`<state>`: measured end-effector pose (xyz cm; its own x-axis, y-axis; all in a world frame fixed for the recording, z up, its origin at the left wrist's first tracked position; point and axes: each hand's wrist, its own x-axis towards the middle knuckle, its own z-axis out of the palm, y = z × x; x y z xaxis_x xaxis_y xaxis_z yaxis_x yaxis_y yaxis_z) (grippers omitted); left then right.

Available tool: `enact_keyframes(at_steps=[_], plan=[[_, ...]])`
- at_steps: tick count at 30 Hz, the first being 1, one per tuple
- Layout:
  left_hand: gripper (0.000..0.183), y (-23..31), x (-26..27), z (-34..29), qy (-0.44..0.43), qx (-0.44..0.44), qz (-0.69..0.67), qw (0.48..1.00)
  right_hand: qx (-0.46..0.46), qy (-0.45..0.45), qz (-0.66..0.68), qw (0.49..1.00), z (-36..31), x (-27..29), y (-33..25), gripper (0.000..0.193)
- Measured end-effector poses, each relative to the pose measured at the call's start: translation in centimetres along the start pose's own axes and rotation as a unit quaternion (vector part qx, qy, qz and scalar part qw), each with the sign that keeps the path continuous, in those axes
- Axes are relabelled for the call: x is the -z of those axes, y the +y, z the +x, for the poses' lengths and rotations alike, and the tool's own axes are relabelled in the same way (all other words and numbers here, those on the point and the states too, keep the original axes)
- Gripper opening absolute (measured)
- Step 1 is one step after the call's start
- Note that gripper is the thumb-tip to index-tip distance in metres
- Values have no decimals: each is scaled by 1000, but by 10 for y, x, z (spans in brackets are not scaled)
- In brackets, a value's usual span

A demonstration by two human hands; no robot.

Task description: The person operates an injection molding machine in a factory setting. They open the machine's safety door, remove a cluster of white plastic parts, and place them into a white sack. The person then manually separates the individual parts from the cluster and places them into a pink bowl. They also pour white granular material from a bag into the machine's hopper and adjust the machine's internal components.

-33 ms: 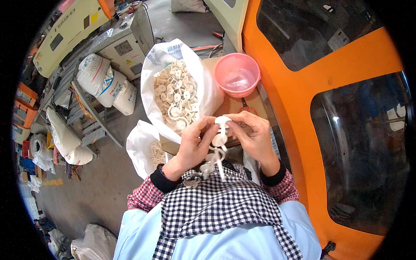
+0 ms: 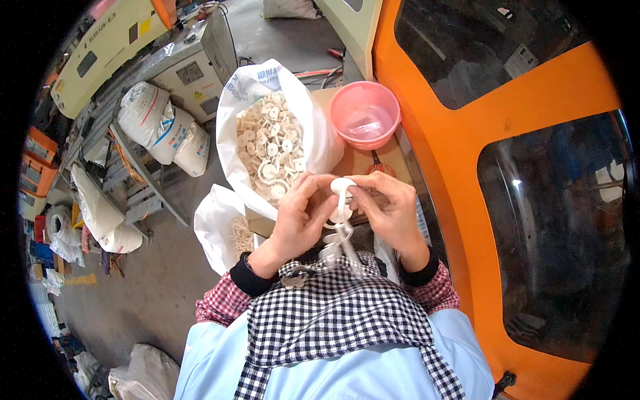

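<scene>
As left hand [image 2: 298,217] and right hand [image 2: 393,208] pinch its top, a white strand [image 2: 343,186] hangs above the apron [image 2: 333,313]

While the left thumb and fingers grip the strand's round head from one side, the right ones grip it from the other; its lower pieces are blurred. Beyond the hands stands a sack [image 2: 229,143] of pale discs [image 2: 270,147], with a pink bowl [image 2: 375,139] to its right. Scissors [image 2: 377,164] lie between bowl and right hand. Left of the left hand, a smaller bag [image 2: 208,230] holds thin sticks [image 2: 242,235].
</scene>
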<state>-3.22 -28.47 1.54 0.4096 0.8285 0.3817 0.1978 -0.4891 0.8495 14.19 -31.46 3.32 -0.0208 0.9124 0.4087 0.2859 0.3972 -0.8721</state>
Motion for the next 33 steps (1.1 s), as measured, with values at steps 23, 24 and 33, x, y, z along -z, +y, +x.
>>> enact_keyframes(at_steps=[23, 24, 33], plan=[[26, 5, -10, 9, 8, -35, 7, 999, -54, 29, 84, 995, -3, -5, -7, 17], [26, 3, -9, 9, 5, -43, 33, 999, -86, 28, 116, 989, -2, -4, -5, 17], [16, 20, 13, 18, -73, 20, 28, 997, -221, -52, 347, 910, 10, 2, 18, 22]])
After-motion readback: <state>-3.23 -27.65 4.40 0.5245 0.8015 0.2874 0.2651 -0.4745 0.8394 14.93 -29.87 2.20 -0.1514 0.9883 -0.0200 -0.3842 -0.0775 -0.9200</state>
